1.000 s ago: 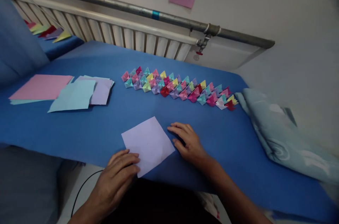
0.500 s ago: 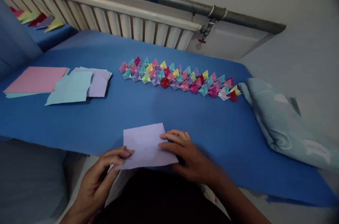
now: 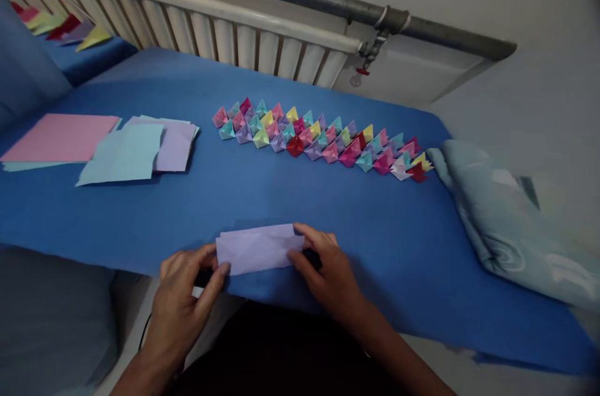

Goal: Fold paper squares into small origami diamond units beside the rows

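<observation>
A lavender sheet of paper (image 3: 257,251) is bent over on itself into a long strip near the front edge of the blue-covered table (image 3: 262,196). My left hand (image 3: 187,283) pinches its left end between thumb and fingers. At the right end, my right hand (image 3: 325,262) grips the paper the same way, thumb in front and fingers behind. Beyond my hands, several rows of small folded paper boats (image 3: 295,146) in many colours stretch across the table.
On the left lie a pink sheet (image 3: 60,138), a pale blue sheet (image 3: 122,152) and a lavender stack (image 3: 175,149). A folded teal blanket (image 3: 487,215) rests at the right. Behind the table are a white radiator (image 3: 225,43) and a metal pipe (image 3: 323,2). More coloured folded papers (image 3: 70,27) sit far left.
The lavender sheet, lying open half a second ago, is now folded over into a narrower strip. Both hands have shifted to pinch its ends.
</observation>
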Demonstrator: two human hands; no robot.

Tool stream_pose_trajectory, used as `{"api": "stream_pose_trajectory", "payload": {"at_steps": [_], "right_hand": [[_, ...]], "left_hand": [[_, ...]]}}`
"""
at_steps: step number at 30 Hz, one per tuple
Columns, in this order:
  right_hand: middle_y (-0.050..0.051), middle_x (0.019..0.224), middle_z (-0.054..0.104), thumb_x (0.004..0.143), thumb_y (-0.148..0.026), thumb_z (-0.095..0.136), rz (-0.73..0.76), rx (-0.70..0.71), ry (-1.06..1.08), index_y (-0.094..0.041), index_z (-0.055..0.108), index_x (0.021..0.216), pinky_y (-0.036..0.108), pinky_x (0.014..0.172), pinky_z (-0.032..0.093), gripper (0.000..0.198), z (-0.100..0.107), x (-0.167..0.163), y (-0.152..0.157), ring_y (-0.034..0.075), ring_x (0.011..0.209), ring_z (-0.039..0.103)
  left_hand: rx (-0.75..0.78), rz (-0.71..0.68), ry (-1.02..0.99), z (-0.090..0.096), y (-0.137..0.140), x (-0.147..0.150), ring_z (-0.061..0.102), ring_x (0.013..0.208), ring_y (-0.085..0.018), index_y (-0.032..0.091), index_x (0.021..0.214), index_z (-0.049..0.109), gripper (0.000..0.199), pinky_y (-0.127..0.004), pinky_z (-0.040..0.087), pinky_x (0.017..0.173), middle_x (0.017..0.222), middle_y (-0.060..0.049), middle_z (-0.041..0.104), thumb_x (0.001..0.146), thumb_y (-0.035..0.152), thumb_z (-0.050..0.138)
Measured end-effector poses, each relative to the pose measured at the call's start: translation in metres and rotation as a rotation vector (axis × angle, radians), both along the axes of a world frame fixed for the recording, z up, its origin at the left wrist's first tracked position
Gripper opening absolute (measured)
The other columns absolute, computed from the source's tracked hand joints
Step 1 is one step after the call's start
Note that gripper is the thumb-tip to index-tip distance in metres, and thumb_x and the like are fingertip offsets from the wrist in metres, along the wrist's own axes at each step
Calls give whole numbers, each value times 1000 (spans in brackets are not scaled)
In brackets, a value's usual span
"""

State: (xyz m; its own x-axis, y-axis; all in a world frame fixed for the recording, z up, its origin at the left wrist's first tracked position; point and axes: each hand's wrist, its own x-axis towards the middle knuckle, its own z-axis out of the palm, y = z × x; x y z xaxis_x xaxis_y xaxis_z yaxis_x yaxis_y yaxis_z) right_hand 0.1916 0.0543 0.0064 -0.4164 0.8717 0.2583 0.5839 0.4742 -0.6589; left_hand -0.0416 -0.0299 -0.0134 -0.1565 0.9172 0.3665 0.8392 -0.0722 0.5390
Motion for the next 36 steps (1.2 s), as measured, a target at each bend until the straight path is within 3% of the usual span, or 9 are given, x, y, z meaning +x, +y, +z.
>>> {"api": "stream_pose_trajectory", "payload": {"at_steps": [6, 11, 16, 24, 28, 32, 36], "right_hand": [[2, 81, 63, 88, -28, 53, -76, 5, -53, -25, 45, 131, 39, 78, 44, 44, -2, -11, 8, 20, 78, 59], [2, 80, 63, 88, -25, 51, -52, 61, -99, -25, 47, 128, 38, 76, 42, 41, -1, -14, 10, 20, 76, 57], [1, 79, 63, 87, -21, 52, -12, 108, -142, -22, 51, 120, 37, 76, 39, 33, -1, -15, 10, 20, 76, 57], [1, 78, 62, 87, -25, 52, -51, 98, -165, -23, 54, 120, 37, 76, 39, 34, -1, -16, 11, 20, 76, 57], [4, 89, 65, 86, -28, 54, -84, 108, -186, -24, 55, 119, 42, 82, 39, 33, -3, -15, 11, 24, 88, 57], [8, 112, 63, 85, -26, 57, -77, 152, -239, -25, 59, 112, 48, 90, 35, 28, -3, -15, 10, 30, 109, 50], [5, 125, 59, 88, -14, 50, 63, 234, -281, -28, 62, 107, 49, 93, 31, 26, -1, -14, 3, 29, 119, 43]], "left_hand": [[-32, 20, -12, 0, 1, 3, 62, 77, -21, 22, 131, 44, 46, -44, 41, 86, 79, 0, 66, 90, 43, 50], [-22, 46, -21, 0, -1, 4, 60, 79, -22, 21, 140, 35, 57, -41, 42, 82, 77, 0, 66, 90, 43, 50], [19, -63, 32, 3, 4, 3, 57, 66, -17, 25, 134, 43, 45, -39, 38, 81, 72, 3, 62, 90, 32, 50], [24, -133, 141, 2, 7, 2, 58, 71, -18, 27, 112, 63, 27, -36, 34, 78, 75, 1, 64, 88, 27, 50], [17, -105, 179, 1, 5, 4, 56, 75, -21, 26, 105, 67, 25, -38, 36, 74, 79, -3, 64, 88, 29, 49], [29, -49, 298, 2, 5, 6, 51, 98, -32, 28, 104, 69, 27, -45, 39, 78, 111, -11, 61, 86, 24, 49], [72, -250, 439, 6, 8, 13, 50, 108, -29, 31, 115, 63, 46, -52, 32, 95, 121, -7, 61, 84, 5, 41]]}}
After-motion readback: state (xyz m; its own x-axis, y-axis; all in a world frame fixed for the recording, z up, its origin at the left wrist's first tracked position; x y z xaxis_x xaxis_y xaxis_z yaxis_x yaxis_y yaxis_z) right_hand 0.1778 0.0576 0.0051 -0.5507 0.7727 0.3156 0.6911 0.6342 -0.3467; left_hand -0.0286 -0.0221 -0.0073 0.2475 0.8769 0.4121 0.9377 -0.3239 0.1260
